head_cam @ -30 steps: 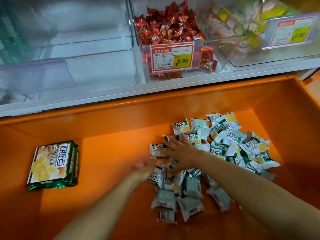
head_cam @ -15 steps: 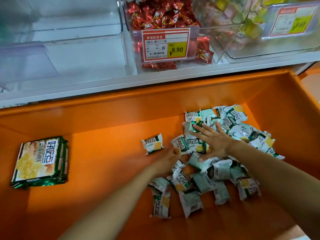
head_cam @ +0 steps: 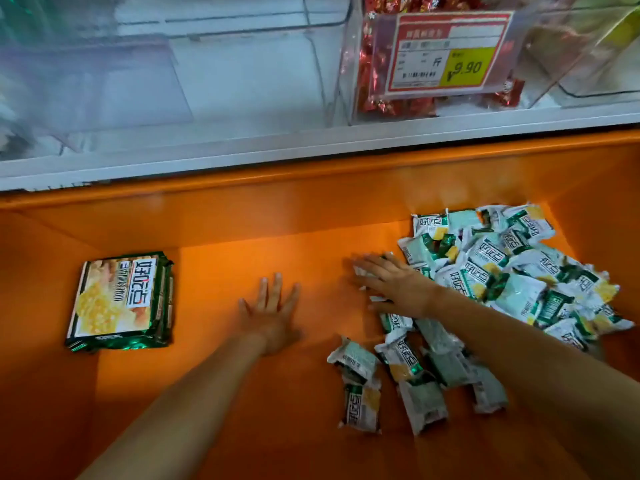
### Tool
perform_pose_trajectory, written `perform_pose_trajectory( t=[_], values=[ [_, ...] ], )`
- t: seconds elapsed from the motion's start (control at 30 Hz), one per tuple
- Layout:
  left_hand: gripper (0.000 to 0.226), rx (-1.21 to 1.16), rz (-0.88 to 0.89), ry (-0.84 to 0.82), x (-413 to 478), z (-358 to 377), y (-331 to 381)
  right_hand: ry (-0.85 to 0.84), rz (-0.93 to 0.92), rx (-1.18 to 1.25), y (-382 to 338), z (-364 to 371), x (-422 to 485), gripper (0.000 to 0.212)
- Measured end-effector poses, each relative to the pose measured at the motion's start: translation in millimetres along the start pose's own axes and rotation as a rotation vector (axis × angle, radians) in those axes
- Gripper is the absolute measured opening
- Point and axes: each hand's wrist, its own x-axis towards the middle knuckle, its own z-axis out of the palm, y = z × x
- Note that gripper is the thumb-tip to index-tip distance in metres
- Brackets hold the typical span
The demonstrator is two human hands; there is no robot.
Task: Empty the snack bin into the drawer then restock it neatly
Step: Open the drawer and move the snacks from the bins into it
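Observation:
A pile of small green-and-white snack packets lies at the right of the orange drawer. My right hand lies flat with spread fingers on the pile's left edge, covering one or two packets. My left hand is spread flat on the bare drawer floor, left of the packets, holding nothing. Above, at the left, the clear snack bin stands with nothing visible inside it.
A flat stack of large green snack packs lies at the drawer's left. On the shelf above stands a clear bin of red-wrapped sweets with a 9.90 price tag. Further clear bins stand at the far right.
My left hand has left the packets and moved left onto bare drawer floor. My right hand has slid to the pile's left edge. The view has moved closer.

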Motion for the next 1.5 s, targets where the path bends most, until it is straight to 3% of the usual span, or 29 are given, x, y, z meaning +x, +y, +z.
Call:
perform_pose_trajectory(
  t=[0.1,0.23,0.33,0.57,0.63,0.73,0.87,1.1,1.27,1.37,1.5],
  values=[
    [0.092,0.015,0.015,-0.02,1.8,1.6,-0.2,-0.022,0.004,0.047,-4.6,-5.2,0.9,0.08],
    [0.095,0.028,0.0,-0.006,1.8,8.7,-4.5,-0.038,-0.309,0.184,-87.3,-6.3,32.4,0.094],
    [0.099,0.083,-0.012,0.032,2.9,14.8,-14.3,-0.056,-0.416,0.052,-93.9,25.7,24.3,0.098],
    [0.103,0.061,0.023,0.073,4.2,20.9,-20.5,-0.168,-0.381,-0.031,-40.7,24.4,-9.9,0.096],
    [0.094,0.06,0.045,0.087,1.1,16.2,-22.2,-0.207,-0.301,0.034,-38.5,13.7,-15.5,0.093],
    [0.063,0.031,0.132,0.158,-15.8,-10.7,-27.8,-0.235,-0.087,0.233,-45.7,-26.6,-14.5,0.085],
    [0.041,-0.073,0.228,0.457,-67.5,-68.4,-42.1,0.053,-0.028,0.318,-66.2,-119.9,6.8,0.061],
    [0.026,-0.096,0.385,1.233,-199.4,-157.8,-87.1,0.568,-0.292,0.422,-148.9,-299.0,22.0,0.033],
    [0.021,-0.082,0.224,1.534,-263.5,-197.2,-143.7,0.836,-0.335,0.502,-205.5,-391.3,61.7,0.027],
    [0.042,-0.054,0.034,1.455,-274.0,-207.4,-191.1,0.821,-0.283,0.467,-227.7,-430.1,115.3,0.019],
    [0.063,-0.011,-0.049,1.252,-264.7,-196.0,-239.4,0.455,-0.069,0.23,-242.9,-457.1,208.4,0.045]
  ],
)
